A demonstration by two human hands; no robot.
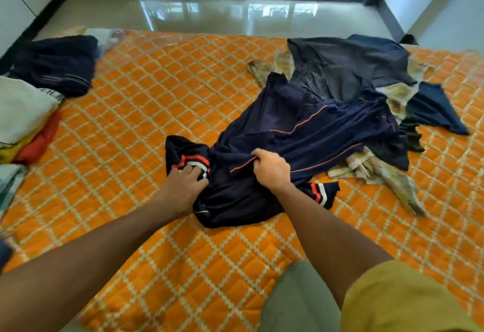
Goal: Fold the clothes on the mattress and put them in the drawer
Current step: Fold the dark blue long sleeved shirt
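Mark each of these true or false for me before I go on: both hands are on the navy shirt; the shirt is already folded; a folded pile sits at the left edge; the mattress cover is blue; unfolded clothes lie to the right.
1. Both hands are on the navy shirt. True: left hand and right hand each have a grip on it.
2. The shirt is already folded. False: it lies crumpled and spread out.
3. A folded pile sits at the left edge. True.
4. The mattress cover is blue. False: orange with a pale lattice.
5. Unfolded clothes lie to the right. True.

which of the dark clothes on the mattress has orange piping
The navy garment under both hands, left hand and right hand; the other dark pieces show none.
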